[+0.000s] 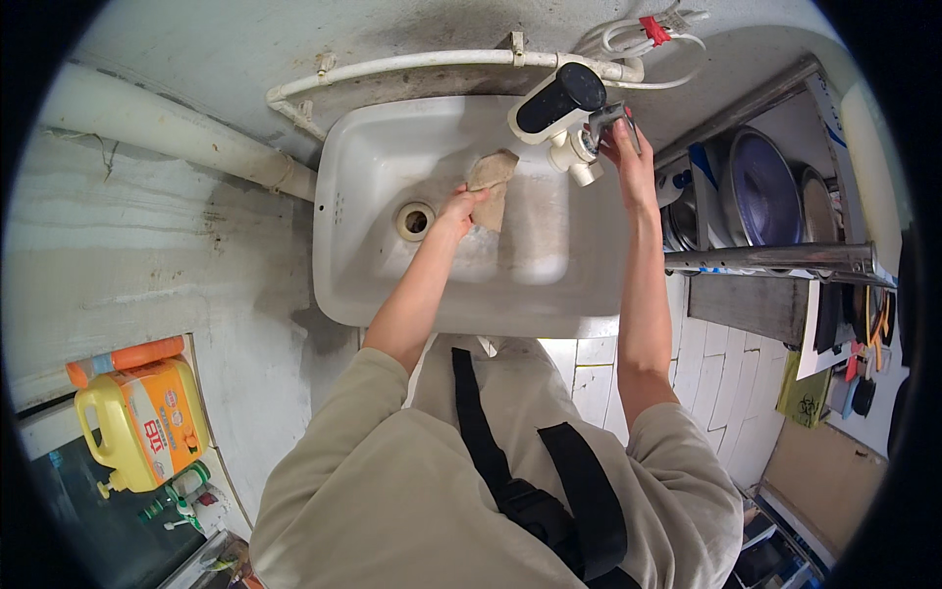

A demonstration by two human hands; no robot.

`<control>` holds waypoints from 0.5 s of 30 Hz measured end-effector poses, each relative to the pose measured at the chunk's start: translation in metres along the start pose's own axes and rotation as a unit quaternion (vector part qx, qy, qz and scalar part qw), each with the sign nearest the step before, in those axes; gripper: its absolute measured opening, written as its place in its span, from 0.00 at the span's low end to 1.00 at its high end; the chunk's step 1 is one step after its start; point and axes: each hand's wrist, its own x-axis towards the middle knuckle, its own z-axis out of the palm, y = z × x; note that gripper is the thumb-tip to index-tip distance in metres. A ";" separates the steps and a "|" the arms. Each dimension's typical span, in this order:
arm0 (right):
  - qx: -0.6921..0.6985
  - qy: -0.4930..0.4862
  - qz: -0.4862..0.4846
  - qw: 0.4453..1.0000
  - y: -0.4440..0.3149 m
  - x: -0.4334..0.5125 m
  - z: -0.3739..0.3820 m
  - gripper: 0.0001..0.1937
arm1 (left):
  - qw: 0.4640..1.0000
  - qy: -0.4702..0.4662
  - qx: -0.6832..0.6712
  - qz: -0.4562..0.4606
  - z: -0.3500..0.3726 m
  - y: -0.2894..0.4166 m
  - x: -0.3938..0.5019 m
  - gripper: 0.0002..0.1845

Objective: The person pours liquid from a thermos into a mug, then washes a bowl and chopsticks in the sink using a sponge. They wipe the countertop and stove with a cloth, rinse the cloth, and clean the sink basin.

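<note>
My left hand (460,208) grips a folded beige cloth (491,180) over the basin of a white sink (342,294). To the left of that hand is the round drain (416,221). My right hand (629,158) is at the metal tap handle (612,121), its fingers wrapped partly around it. The handle joins a white tap body (570,151) whose spout points down into the sink. A white and black unit (559,103) sits on the tap. I cannot make out flowing water under the spout.
White pipes (412,65) run along the wall behind the sink, with a coiled white cable (625,37) at the right. A metal rack (773,256) holding pans (762,188) stands close by my right arm. A yellow detergent jug (140,427) is at the lower left.
</note>
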 end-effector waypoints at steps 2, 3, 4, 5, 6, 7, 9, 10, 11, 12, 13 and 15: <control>0.022 -0.021 0.011 0.999 0.000 0.002 -0.003 0.19 | 1.000 -0.007 0.001 -0.002 0.001 0.002 0.002 0.14; 0.027 -0.022 0.021 0.999 -0.001 0.002 -0.003 0.20 | 1.000 -0.013 0.003 -0.005 0.001 0.002 0.002 0.14; 0.034 -0.028 0.026 0.999 -0.002 0.003 -0.003 0.20 | 1.000 -0.018 0.005 -0.008 0.001 0.002 0.003 0.14; 0.042 -0.033 0.040 0.998 -0.003 0.002 -0.003 0.21 | 1.000 -0.024 0.007 -0.011 0.002 0.002 0.003 0.14; 0.038 -0.045 0.034 0.998 -0.005 0.002 -0.003 0.21 | 1.000 -0.023 0.009 -0.013 0.002 0.001 0.004 0.14; 0.034 -0.056 0.037 0.997 -0.006 0.001 -0.004 0.23 | 1.000 -0.021 0.012 -0.014 0.003 0.001 0.004 0.14; 0.037 -0.075 0.042 0.996 -0.009 0.001 -0.005 0.24 | 1.000 -0.019 0.016 -0.012 0.003 -0.001 0.005 0.14; 0.042 -0.084 0.046 0.995 -0.009 0.001 -0.006 0.24 | 1.000 -0.019 0.018 -0.011 0.002 -0.002 0.006 0.14; 0.049 -0.094 0.044 0.993 -0.010 0.002 -0.007 0.24 | 1.000 -0.019 0.019 -0.010 0.001 -0.002 0.006 0.14; 0.049 -0.101 0.051 0.992 -0.009 0.003 -0.009 0.24 | 1.000 -0.020 0.011 -0.013 -0.001 -0.003 0.007 0.14; 0.051 -0.109 0.053 0.991 -0.008 0.005 -0.011 0.25 | 1.000 -0.022 0.002 -0.016 -0.003 -0.004 0.007 0.14; 0.072 -0.129 0.058 0.987 -0.006 0.009 -0.016 0.24 | 1.000 -0.015 -0.002 -0.024 -0.008 -0.004 0.007 0.14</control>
